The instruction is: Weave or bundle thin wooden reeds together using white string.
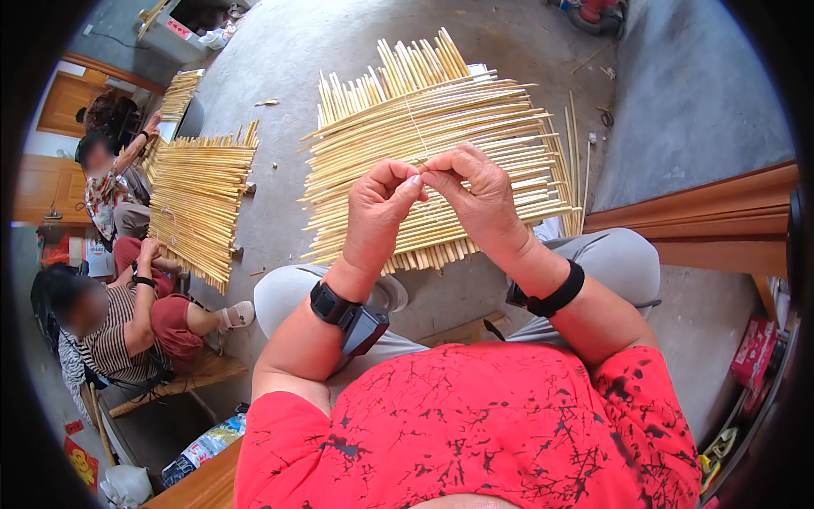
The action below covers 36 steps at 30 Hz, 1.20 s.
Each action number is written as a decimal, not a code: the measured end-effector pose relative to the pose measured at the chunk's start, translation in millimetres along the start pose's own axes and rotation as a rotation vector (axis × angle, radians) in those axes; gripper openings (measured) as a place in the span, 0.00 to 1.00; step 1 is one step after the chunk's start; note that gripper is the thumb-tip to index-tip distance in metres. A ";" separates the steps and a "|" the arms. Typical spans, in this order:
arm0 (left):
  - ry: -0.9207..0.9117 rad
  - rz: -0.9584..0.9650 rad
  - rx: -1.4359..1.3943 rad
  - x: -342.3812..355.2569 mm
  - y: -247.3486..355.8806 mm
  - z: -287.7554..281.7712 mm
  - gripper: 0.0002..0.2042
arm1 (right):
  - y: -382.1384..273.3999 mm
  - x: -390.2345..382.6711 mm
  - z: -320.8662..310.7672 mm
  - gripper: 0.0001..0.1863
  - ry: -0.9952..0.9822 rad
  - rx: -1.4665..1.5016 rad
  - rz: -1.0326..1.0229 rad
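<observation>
My left hand (pixel 381 204) and my right hand (pixel 479 195) meet at their fingertips in a pinch on a thin, pale string (pixel 410 117), with a small bit between them too tiny to make out clearly. Beneath them lies a wide mat of pale yellow sticks (pixel 356 144), laid in rows, with uneven ends. The string runs down across the upper sticks to my fingers. Both wrists wear black bands, the left one with a boxy device attached. My bent knees are under my forearms, at the mat's near edge.
At left, two co-workers (pixel 119 195) (pixel 110 322) sit by a second stick mat (pixel 195 204), their hands on or near it; someone darker is behind them. Loose sticks (pixel 577 170) lie right of my mat. A wall (pixel 678 102), wooden trim and a red box (pixel 750 356) are at right.
</observation>
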State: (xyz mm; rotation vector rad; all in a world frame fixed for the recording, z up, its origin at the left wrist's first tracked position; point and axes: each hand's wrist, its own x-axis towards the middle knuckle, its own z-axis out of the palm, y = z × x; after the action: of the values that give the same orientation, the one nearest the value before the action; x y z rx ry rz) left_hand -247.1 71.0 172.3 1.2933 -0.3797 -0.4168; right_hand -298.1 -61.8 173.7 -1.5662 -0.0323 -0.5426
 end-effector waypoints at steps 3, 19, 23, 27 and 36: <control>-0.077 -0.071 0.025 -1.0 7.5 -0.3 0.02 | -1.6 1.3 -3.6 0.04 0.008 -0.332 -0.125; -0.039 -0.057 0.234 -5.3 3.6 -6.5 0.03 | 6.0 -4.2 0.6 0.09 -0.045 -0.571 -0.075; -0.025 -0.090 0.230 -4.4 2.1 -10.0 0.01 | 9.3 -5.0 1.4 0.11 -0.021 -0.398 0.055; 0.064 -0.068 0.082 -3.7 11.0 -10.5 0.01 | 6.9 -1.2 -4.8 0.10 0.026 0.062 0.384; 0.050 -0.028 -0.139 -0.9 7.0 -9.2 0.02 | 12.1 -9.0 0.9 0.07 -0.170 -0.075 0.203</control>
State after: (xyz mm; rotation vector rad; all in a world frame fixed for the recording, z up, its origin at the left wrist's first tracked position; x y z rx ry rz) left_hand -242.8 80.8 177.0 1.1728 -0.2862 -0.4264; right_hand -301.6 -59.3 159.2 -1.6630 0.0185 -0.2529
